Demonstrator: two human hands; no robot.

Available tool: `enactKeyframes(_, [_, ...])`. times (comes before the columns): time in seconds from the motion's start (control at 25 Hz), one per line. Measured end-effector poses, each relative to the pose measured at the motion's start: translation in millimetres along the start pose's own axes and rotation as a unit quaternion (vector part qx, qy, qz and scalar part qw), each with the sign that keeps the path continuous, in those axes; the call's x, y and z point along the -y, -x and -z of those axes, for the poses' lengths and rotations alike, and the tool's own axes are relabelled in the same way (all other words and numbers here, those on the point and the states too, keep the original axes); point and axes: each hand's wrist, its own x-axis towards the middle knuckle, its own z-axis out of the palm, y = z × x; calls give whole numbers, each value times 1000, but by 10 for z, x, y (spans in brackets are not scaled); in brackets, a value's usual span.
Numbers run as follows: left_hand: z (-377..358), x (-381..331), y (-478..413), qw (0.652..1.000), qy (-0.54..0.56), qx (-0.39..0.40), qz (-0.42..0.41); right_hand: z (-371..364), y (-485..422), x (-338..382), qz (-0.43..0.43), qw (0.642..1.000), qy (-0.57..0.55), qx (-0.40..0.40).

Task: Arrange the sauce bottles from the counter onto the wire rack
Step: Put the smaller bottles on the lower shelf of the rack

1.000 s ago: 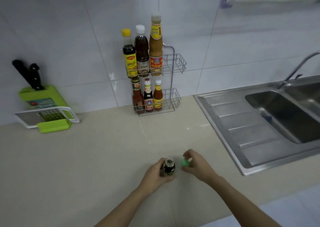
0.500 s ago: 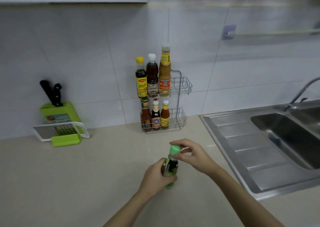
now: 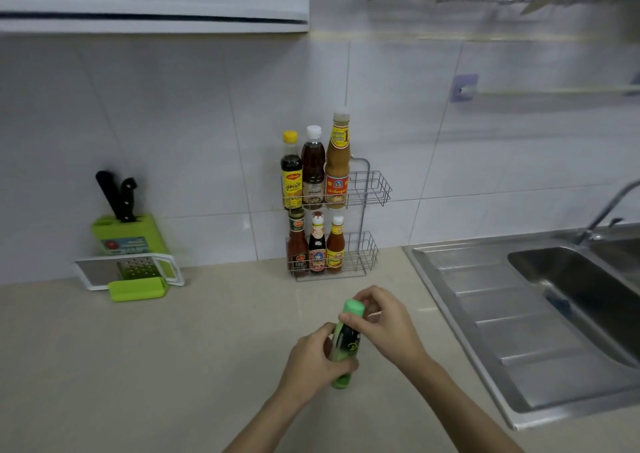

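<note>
So the wire rack (image 3: 367, 189) against the wall is mostly loaded by now; top shelf has three tall bottles (image 3: 313, 168) standing in a row on its left side, bottom shelf has three shorter ones (image 3: 317, 245) lined up the same way, and the right end of both shelves is bare wire. As far as I can see, the only bottle left on the counter (image 3: 138, 366) is the one I've got — the green-capped bottle (image 3: 344, 343), dark sauce with a green label. So I'd call it nearly done: one bottle to go, unless something's hiding outside my view.

Grip-wise: my left hand (image 3: 311, 362) is wrapped around the body of the bottle from the left side, fingers curled shut on it; the base pokes out below my hand and seems to sit on or just above the counter, can't quite tell which. My right hand (image 3: 384, 324) is up top, thumb and fingertips pinched on the green cap (image 3: 354, 308) — looks to me like I'm snugging the cap down. The bottle leans a little toward the right at the top.

The bottle sits well in front of the rack, near the counter's middle, with the sink (image 3: 571, 279) off to my right; the free spot on the lower shelf looks like the easy fit for it.
</note>
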Motion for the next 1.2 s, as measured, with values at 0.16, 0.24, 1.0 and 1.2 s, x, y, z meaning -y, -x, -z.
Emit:
enactKeyframes(0.16, [29,-9,-51,999,47,-22,8,-2,118,-61,3,990,-133,50])
enactKeyframes(0.24, [63,-16,-90,998,48,-25,8,15,111,-73,14,991,-130,17])
enactKeyframes(1.0, [177,-87,-163,976,202,56,54,7,-318,201,-79,983,-122,112])
enactKeyframes(1.2, [213,-65,-200,967,225,107,50,-18,-408,266,-127,955,-201,180])
